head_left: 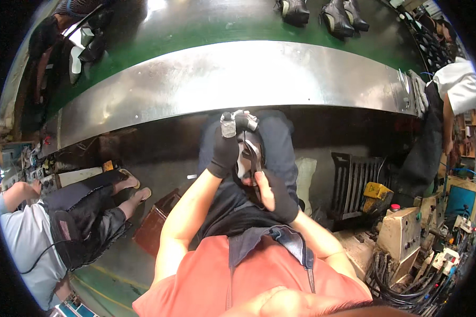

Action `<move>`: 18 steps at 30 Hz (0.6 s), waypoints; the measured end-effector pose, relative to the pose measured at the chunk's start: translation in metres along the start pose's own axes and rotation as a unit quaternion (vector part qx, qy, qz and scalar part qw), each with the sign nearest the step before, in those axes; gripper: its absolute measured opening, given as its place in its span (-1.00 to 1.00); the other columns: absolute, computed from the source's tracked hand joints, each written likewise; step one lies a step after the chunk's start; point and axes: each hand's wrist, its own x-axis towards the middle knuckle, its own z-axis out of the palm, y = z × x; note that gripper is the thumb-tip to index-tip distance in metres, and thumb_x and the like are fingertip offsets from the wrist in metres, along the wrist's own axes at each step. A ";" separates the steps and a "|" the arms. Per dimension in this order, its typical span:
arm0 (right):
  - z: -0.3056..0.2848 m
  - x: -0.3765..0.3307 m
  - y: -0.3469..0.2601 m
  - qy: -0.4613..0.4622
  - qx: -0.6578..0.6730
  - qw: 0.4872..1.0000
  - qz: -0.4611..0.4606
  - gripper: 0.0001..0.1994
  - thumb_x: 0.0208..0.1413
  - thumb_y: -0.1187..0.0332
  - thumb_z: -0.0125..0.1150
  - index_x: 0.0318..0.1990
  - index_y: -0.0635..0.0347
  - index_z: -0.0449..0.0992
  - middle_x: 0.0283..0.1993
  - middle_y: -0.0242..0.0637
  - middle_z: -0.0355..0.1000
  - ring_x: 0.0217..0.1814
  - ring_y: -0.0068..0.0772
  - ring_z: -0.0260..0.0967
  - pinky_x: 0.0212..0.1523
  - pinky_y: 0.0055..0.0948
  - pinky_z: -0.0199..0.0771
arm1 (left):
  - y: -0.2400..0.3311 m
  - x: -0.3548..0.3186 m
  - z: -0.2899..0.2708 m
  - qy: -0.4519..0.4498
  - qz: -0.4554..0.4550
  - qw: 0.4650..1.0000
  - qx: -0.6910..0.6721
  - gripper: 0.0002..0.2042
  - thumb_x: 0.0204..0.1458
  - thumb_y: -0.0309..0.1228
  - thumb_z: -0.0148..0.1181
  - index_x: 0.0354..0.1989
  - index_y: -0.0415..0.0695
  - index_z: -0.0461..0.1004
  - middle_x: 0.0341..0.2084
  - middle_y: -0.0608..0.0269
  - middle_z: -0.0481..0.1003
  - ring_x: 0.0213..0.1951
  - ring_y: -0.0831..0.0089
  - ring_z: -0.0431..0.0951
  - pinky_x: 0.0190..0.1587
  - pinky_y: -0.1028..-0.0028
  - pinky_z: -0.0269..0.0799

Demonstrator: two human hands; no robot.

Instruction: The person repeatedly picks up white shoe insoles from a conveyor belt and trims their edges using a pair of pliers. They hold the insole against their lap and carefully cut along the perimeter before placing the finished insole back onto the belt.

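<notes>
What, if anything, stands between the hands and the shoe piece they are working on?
Nothing visible does. The gloved left hand and gloved right hand both grip the dark shoe piece directly, over the person's lap, below the metal conveyor edge.

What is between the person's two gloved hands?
In the head view, a dark shoe lies between them: the left hand grips its upper end, where a grey, metal-looking part shows, and the right hand holds its lower end.

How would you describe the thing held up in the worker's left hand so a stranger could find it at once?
Start at the long curved steel edge of the green conveyor belt. Just below its middle, the black-gloved left hand rises, its grip closed on a small grey metal-looking block. Unlike the black shoes on the belt, it is pale and held aloft.
</notes>
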 end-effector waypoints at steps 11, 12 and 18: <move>-0.036 0.001 -0.032 -0.038 0.006 0.992 0.123 -0.57 0.33 0.06 -0.16 -0.40 0.20 0.45 -0.53 -0.25 0.41 -0.52 -0.40 0.36 -0.49 -0.43 0.27 | -0.015 0.005 0.018 -0.007 0.016 0.999 0.030 -0.46 0.30 -0.08 -0.27 -0.41 -0.26 0.55 -0.42 0.18 0.56 -0.22 0.33 0.52 0.05 0.35 0.32; -0.024 0.005 -0.009 0.048 -0.076 0.995 0.032 -0.63 0.31 0.14 -0.11 -0.39 0.23 0.45 -0.52 -0.14 0.41 -0.50 -0.23 0.37 -0.46 -0.34 0.29 | -0.018 0.006 0.020 -0.006 0.016 0.999 0.037 -0.46 0.29 -0.08 -0.27 -0.40 -0.27 0.54 -0.42 0.17 0.56 -0.21 0.32 0.53 0.08 0.33 0.31; 0.010 0.003 0.036 0.122 -0.241 0.940 -0.206 -0.83 0.18 0.39 0.00 -0.29 0.31 0.46 -0.36 0.11 0.41 -0.33 0.15 0.36 -0.36 -0.09 0.31 | -0.017 -0.006 -0.010 -0.130 0.108 0.985 0.015 -0.34 0.26 0.09 -0.38 -0.30 -0.25 0.55 -0.23 0.05 0.56 0.07 0.19 0.40 0.26 0.21 0.10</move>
